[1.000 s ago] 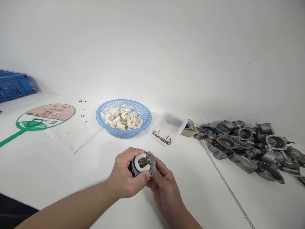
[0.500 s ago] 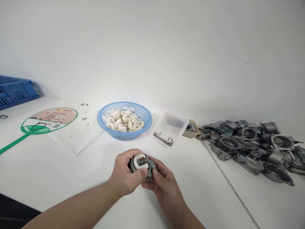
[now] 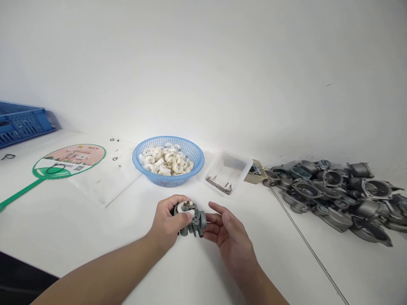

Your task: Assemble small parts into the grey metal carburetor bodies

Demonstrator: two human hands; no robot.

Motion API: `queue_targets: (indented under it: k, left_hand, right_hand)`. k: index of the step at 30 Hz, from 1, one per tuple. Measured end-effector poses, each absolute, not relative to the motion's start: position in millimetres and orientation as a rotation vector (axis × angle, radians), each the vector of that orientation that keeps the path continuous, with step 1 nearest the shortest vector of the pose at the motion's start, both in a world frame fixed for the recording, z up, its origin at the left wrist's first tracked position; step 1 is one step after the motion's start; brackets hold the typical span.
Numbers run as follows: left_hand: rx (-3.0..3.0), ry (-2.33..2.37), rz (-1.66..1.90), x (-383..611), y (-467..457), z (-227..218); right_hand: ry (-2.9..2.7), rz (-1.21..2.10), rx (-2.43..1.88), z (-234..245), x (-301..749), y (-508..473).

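Note:
A grey metal carburetor body (image 3: 197, 220) is held above the white table by my left hand (image 3: 168, 222), whose fingers wrap its far left side. In its top sits a white C-shaped float (image 3: 182, 207), with my left thumb pressed over its near end. Brass posts (image 3: 188, 203) show inside the float's curve. My right hand (image 3: 231, 237) is just to the right of the carburetor body, palm turned toward it, fingers spread and curved. Its lower fingertips are near or against the right side of the body; I cannot tell whether they touch.
A blue basket (image 3: 140, 167) of white floats stands behind my hands. Right of it are a clear tray (image 3: 240, 173) with metal pins (image 3: 216, 185) and a small cardboard box (image 3: 252, 178). Grey metal bowls (image 3: 337, 216) pile at right. A hand fan (image 3: 73, 154) and blue crate (image 3: 25, 123) are left.
My right hand has come off the carburetor body, moving right and opening its fingers. The body has turned so its lower fittings show, still in my left hand.

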State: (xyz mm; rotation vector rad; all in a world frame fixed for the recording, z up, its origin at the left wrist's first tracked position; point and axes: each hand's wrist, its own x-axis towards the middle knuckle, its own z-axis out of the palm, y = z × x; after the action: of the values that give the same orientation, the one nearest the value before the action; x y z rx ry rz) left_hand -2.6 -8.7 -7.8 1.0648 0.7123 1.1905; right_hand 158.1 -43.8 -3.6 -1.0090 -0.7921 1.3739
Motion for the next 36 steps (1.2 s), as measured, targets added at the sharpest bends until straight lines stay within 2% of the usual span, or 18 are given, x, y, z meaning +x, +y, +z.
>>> queue_targets:
  k: [11, 20, 26, 29, 36]
  left_hand:
    - [0.905, 0.715, 1.128, 0, -4, -6]
    - [0.932, 0.758, 1.086, -2, -5, -9]
    - [0.938, 0.735, 1.063, 1, -4, -12]
    - [0.945, 0.718, 1.07, 2, -3, -15]
    - [0.953, 0.737, 1.099, 2, 1, -16]
  right_hand:
    - [-0.865, 1.081, -1.137, 3, 172, -39]
    - [-1.028, 0.376, -1.545, 8, 192, -26]
    - [-1.622, -0.141, -1.933, 22, 204, 9]
    - [-1.854, -0.192, -2.136, 36, 206, 38]
    - [-2.234, -0.116, -2.275, 43, 214, 97]
